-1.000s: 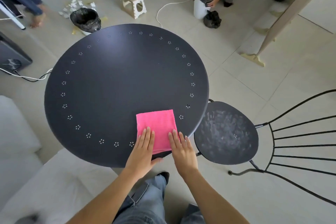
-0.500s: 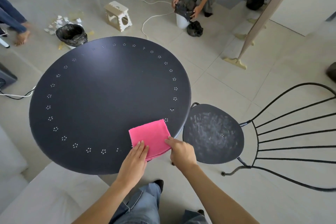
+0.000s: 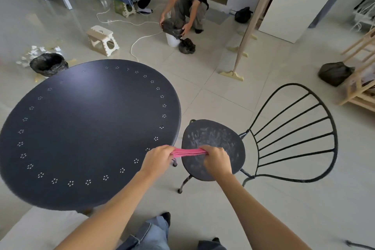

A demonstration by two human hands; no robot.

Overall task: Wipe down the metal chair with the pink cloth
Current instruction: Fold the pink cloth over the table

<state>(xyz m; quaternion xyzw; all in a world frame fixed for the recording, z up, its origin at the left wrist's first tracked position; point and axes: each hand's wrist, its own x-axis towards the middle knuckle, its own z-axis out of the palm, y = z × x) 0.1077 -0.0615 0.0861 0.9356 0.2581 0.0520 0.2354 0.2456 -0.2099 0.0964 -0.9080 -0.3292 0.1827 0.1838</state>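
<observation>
Gripping opposite ends of the pink cloth (image 3: pixel 187 152), the fingers of both hands are curled tight around it, so the cloth stretches between them as a folded, bunched strip held in the air. The left hand (image 3: pixel 157 159) closes on the cloth's left end, over the near right edge of the round dark table (image 3: pixel 85 128). The right hand (image 3: pixel 216 159) closes on the right end, above the seat of the metal chair (image 3: pixel 215 138). The cloth spans the gap between table edge and chair seat, touching neither so far as can be seen. The dark seat shows pale, dusty smears across its top. The chair's fan-shaped wire back (image 3: pixel 294 134) spreads away to the right. Both bare forearms reach in from the bottom, above jeans-clad legs (image 3: pixel 148 235). Pale floor tiles (image 3: pixel 223 91) lie beneath everything.
</observation>
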